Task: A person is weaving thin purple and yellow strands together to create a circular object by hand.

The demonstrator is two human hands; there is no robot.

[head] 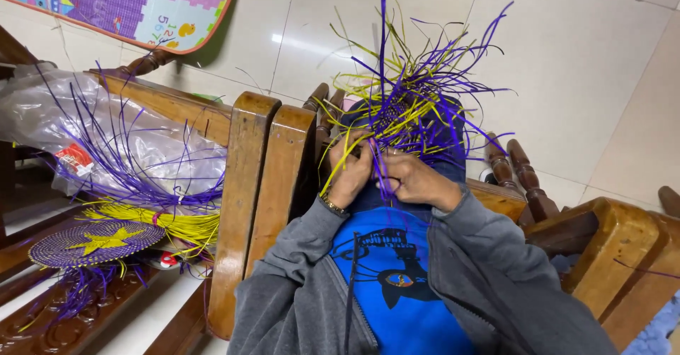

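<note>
Head view: I am pinching purple and yellow strips of a half-woven mat with both hands, left hand and right hand; keeping each strip taut should tighten the weave.

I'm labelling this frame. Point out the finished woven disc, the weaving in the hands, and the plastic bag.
finished woven disc (95, 243): head view, on its yellow star centre.
half-made weaving (407, 118): head view, on the woven purple and yellow middle.
plastic bag (152, 146): head view, on its clear side.
</note>
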